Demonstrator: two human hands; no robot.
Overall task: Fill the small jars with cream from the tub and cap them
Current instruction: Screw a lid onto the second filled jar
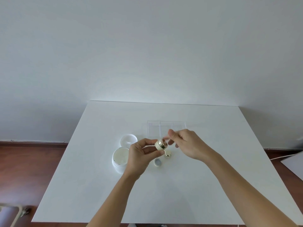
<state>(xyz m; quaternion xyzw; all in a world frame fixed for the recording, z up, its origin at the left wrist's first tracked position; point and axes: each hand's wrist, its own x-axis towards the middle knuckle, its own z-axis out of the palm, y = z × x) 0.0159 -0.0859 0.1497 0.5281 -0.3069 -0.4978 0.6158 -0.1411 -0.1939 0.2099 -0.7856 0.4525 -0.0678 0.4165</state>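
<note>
Open tub stands on the white tabletop at left of the work area; it holds pale cream, filled close to the rim. Its lid lies just behind it, apart from it. A clear divided tray sits farther back; nothing can be made out in its compartments.

Left hand holds a small jar above the tabletop, pinched between thumb and fingers. The jar is tipped on its side, its axis running roughly left to right, gold band toward the right hand. Its contents cannot be determined.

Right hand is at the jar's right end with fingers curled; motion blur hides what, if anything, they grip.

A second small jar with gold collar stands upright below the hands. A loose cap lies beside it, hollow side up.
</note>
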